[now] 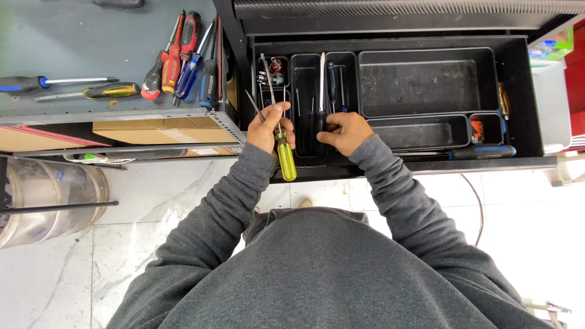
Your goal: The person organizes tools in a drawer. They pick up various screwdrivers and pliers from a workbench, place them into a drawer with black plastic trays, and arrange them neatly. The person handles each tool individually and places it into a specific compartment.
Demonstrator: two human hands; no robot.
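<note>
Two tools in your grasp: your left hand is closed around the shaft of a yellow-handled screwdriver, handle hanging toward 6 o'clock past the drawer's front edge, plus a thinner metal tool, so a loose hold could drop either to the tiled floor. Your right hand, fingers curled on a dark-handled screwdriver in a narrow black tray, works tight beside the left; blades could snag. Farther, at 1 o'clock, a large empty bin; at 10 o'clock, loose screwdrivers crowd a grey shelf.
</note>
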